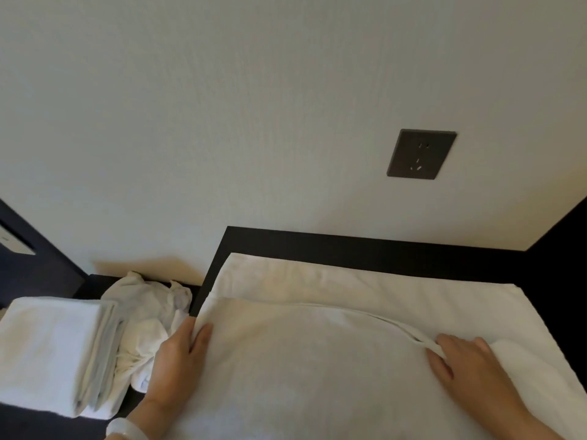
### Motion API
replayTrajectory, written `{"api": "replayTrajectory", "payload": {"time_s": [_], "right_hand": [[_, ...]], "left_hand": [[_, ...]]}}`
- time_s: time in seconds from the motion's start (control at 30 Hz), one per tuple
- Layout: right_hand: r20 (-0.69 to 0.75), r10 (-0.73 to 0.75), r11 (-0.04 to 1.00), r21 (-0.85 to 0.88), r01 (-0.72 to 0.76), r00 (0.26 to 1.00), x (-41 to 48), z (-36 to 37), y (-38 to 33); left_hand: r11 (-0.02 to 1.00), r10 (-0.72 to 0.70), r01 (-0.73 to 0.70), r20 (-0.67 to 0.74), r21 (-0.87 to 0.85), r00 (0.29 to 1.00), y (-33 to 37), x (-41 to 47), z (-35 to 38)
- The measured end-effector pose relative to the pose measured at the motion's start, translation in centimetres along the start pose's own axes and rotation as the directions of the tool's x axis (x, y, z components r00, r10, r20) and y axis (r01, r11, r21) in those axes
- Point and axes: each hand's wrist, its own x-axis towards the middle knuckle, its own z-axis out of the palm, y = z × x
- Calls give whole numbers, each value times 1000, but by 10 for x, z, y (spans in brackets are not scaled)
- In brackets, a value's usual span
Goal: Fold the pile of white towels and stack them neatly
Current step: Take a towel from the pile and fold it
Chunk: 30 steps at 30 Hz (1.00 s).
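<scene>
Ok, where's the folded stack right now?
Head view, lower left: the folded stack sits left of the crumpled pile of unfolded towels, with the left hand just beyond, pinching the spread towel at its left edge.

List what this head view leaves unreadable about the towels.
Head view:
- spread towel: near edge cut off by the frame's bottom, right corner by the right edge.
- folded stack: blurred and clipped at the left edge; towel count unclear.
- crumpled pile: partly behind the stack and the left hand; count unclear.
- dark surface: mostly covered by the spread towel.
</scene>
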Motion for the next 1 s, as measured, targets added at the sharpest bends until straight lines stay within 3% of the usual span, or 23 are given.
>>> {"api": "replayTrajectory", "payload": {"time_s": [0.1, 0.2, 0.27, 0.37, 0.53, 0.73, 1.0], "right_hand": [[264, 132, 973, 151, -176, 955, 5, -19, 3], [440, 100, 895, 352, -273, 893, 23, -35, -3], [447, 24, 880, 415, -231, 894, 31, -46, -6], [398, 4, 851, 481, -212, 918, 39, -78, 0], [366, 25, 825, 518, -226, 930, 87, -109, 13], [465, 155, 897, 303, -321, 872, 133, -34, 31], [435, 206, 845, 372, -383, 877, 134, -21, 24]], "left_hand": [[999, -50, 49, 76, 14, 996, 1, -1, -9], [1000, -23, 20, 153, 21, 988, 19, 14, -14], [999, -39, 41, 168, -11, 985, 31, 26, -20], [980, -72, 101, 161, -174, 984, 33, 41, -36], [937, -42, 72, 93, -342, 995, 51, 84, -44], [998, -29, 39, 190, -49, 981, 57, 124, 14], [997, -31, 38, 107, -65, 994, 54, 133, 29]]}}
